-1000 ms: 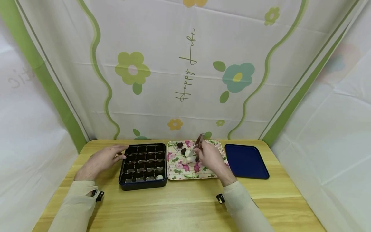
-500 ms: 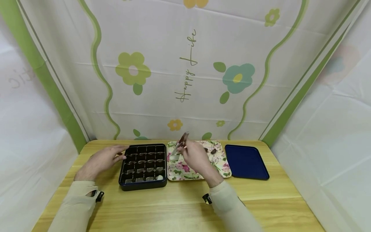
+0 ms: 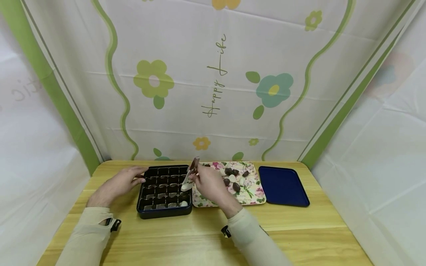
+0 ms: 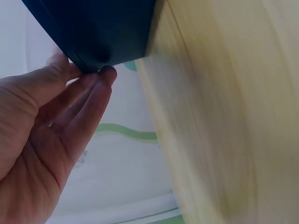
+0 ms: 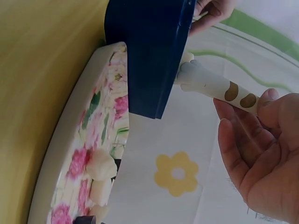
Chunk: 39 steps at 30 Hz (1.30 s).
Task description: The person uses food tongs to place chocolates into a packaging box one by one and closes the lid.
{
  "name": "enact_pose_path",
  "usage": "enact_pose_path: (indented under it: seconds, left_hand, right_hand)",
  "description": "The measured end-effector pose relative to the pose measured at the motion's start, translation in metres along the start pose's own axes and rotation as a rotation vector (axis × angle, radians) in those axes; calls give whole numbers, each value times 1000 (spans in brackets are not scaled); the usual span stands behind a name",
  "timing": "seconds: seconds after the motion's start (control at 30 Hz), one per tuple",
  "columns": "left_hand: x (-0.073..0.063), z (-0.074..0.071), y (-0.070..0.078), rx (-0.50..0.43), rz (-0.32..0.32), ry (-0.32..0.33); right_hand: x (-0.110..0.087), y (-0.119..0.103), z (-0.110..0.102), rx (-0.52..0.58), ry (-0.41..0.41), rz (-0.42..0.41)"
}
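In the head view my right hand [image 3: 210, 183] grips white tongs with brown spots and a paw-shaped tip [image 5: 210, 86]. A white chocolate [image 3: 186, 187] sits at their tip, over the right edge of the dark blue chocolate box [image 3: 164, 212]. The right wrist view shows the tongs between thumb and fingers, the paw beside the box's rim. My left hand [image 3: 121, 181] holds the box at its back left corner; its thumb and fingertips meet that corner in the left wrist view [image 4: 88, 88]. Another white chocolate [image 3: 183, 203] lies in the front right compartment of the box.
A flowered tray [image 3: 256, 200] adjoins the box on the right, bearing several dark chocolates [image 3: 236, 187] and white ones [image 3: 232, 178]. To its right lies a flat dark blue lid [image 3: 283, 186]. A printed curtain [image 3: 179, 122] hangs behind the wooden table [image 3: 186, 240].
My right hand has carried the tongs and white chocolate leftward from above the tray to the box's right edge, uncovering chocolates on the tray. The left hand stays at the box corner.
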<state>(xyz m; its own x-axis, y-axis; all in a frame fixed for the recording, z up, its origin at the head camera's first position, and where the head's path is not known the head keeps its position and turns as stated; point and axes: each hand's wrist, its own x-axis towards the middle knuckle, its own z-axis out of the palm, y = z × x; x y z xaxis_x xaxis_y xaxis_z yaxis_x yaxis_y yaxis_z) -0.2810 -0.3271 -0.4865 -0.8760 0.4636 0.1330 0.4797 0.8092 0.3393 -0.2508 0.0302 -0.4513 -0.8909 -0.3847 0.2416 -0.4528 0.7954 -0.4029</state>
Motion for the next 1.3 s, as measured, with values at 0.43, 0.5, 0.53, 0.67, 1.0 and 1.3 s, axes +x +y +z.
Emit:
enact_pose_path:
  seconds: [0.43, 0.5, 0.53, 0.67, 1.0, 1.3]
  left_hand:
    - [0, -1, 2, -40, -26, -21]
    - [0, -1, 2, -41, -32, -24]
    - [0, -1, 2, -41, -33, -24]
    - [0, -1, 2, -35, -42, -28]
    - [0, 0, 3, -28, -44, -23]
    - [0, 0, 1, -49, -45, -37]
  right_hand:
    - [1, -5, 9, 34, -52, 0]
    - [0, -5, 9, 34, -57, -7]
    - [0, -5, 8, 41, -60, -12]
    - [-2, -2, 1, 94, -62, -15]
    - [-8, 27, -19, 140, -8, 45]
    - [-18, 59, -25, 82, 14, 120]
